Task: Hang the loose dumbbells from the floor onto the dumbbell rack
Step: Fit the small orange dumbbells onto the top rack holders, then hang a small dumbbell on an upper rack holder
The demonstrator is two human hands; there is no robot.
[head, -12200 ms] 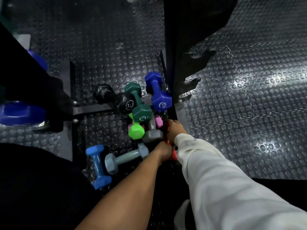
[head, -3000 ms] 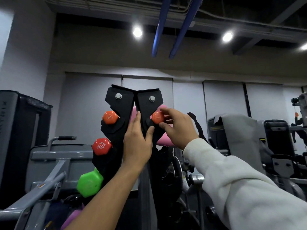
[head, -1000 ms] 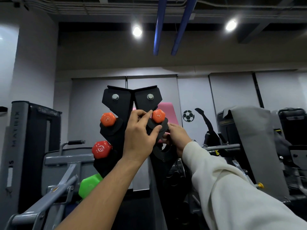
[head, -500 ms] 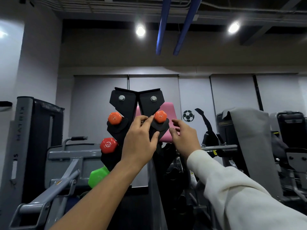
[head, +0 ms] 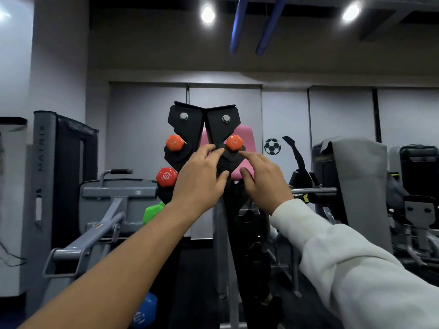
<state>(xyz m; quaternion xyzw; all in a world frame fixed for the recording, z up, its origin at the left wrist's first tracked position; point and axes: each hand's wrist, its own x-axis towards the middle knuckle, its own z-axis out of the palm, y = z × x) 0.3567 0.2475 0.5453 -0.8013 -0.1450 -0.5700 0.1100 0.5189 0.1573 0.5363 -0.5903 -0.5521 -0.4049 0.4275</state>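
Observation:
The black dumbbell rack [head: 190, 122] rises straight ahead, two bolted plates at its top. An orange dumbbell [head: 175, 143] hangs in the top left cradle and another orange dumbbell [head: 234, 143] in the top right cradle. Below on the left hang a red dumbbell [head: 166, 176], a green dumbbell [head: 153, 212] and, low down, a blue dumbbell [head: 145, 309]. My left hand [head: 202, 179] is spread against the rack's middle, fingertips near the right orange dumbbell. My right hand [head: 263, 181] hovers open just under that dumbbell, index finger pointing at its cradle. Neither hand holds anything.
Grey gym machines stand on both sides: a weight-stack machine [head: 64, 176] at left, with a grey frame bar [head: 90, 243] low in front of it, and padded machines [head: 351, 186] at right. A pink pad [head: 247, 141] shows behind the rack.
Both hands have dropped slightly from the top right orange dumbbell, which now sits alone in its cradle. My right hand has opened, with its index finger by the cradle.

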